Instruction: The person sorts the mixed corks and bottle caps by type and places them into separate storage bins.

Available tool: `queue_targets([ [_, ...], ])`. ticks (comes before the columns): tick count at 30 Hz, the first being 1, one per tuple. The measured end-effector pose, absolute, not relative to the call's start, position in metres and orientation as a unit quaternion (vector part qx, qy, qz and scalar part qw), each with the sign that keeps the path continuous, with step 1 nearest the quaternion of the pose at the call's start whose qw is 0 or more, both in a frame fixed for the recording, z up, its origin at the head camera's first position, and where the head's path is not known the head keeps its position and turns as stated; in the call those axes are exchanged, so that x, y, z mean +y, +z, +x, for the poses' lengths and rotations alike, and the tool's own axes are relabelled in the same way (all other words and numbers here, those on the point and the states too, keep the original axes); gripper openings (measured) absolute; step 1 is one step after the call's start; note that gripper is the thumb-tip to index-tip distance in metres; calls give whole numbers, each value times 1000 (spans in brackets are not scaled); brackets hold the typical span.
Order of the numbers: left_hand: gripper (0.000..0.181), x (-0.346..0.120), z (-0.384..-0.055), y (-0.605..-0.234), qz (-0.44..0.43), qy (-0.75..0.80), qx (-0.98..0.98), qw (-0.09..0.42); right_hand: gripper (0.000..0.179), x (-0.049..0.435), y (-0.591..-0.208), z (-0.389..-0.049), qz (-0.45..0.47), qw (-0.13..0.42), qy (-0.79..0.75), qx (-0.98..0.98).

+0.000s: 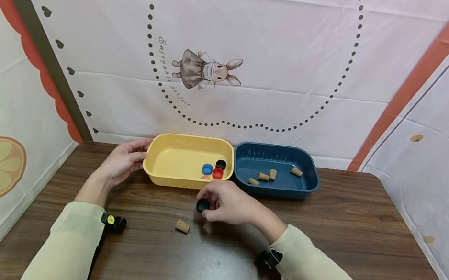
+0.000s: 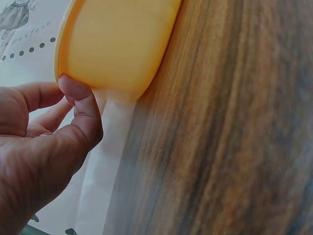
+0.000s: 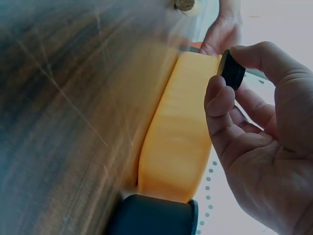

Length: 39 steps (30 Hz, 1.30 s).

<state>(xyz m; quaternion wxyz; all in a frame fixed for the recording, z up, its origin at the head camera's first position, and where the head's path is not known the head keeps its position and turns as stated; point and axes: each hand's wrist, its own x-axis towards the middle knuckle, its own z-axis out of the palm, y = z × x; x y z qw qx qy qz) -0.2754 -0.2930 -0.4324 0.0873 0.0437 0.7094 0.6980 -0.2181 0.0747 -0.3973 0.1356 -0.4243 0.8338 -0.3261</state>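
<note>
In the head view my right hand (image 1: 229, 202) pinches a black bottle cap (image 1: 202, 205) just in front of the yellow tray (image 1: 166, 181). The right wrist view shows that cap (image 3: 234, 70) between thumb and fingertips. My left hand (image 1: 123, 161) holds the yellow tray's left end. From the left wrist, the thumb and fingers (image 2: 80, 93) sit at the tray's rim. Inside the tray's right side lie a blue cap (image 1: 207, 169), a red cap (image 1: 217, 173), another black cap (image 1: 221, 164) and a partly hidden orange one (image 1: 205, 177). A cork (image 1: 182, 226) lies on the table.
A dark blue tray (image 1: 308, 189) with several corks (image 1: 272, 175) stands against the yellow tray's right end. Both are at the back of the brown wooden table (image 1: 138, 253). A printed cloth (image 1: 266, 35) rises directly behind them.
</note>
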Motion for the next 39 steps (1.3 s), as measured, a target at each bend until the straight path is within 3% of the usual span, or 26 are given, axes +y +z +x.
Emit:
queue_targets([
  [11,62,-293,-275,-433,49,699,707,89,29,79,-384,-227,-437,76,-333,833],
  [39,61,-293,-276,-433,43,699,709,85,31,66,-365,-259,-405,28,-353,843],
])
